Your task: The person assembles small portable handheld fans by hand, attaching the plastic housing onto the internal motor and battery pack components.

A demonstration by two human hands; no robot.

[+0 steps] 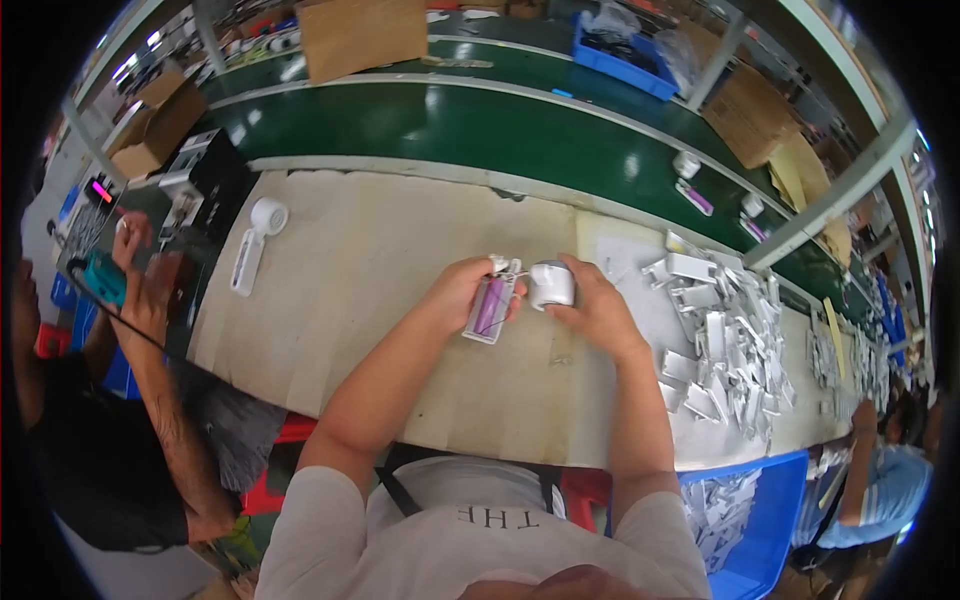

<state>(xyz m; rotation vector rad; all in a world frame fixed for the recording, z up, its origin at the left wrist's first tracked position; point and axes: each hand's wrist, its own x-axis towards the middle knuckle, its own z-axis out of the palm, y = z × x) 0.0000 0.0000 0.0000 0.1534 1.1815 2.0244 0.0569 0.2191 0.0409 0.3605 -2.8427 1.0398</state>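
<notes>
My left hand is closed round a white plastic handle shell with its inside facing up. A purple cylindrical battery and thin wires show in the shell. My right hand grips a round white fan head with a grey part on top, just right of the shell. A short white wire appears to run between the two pieces. At the table's left lies a similar white unit with a round head and a long handle.
Loose white plastic shells are heaped at the right, above a blue bin of similar parts. Beyond the table runs a green conveyor belt with more units. Co-workers sit on both sides; the left one's hand is near a teal tool.
</notes>
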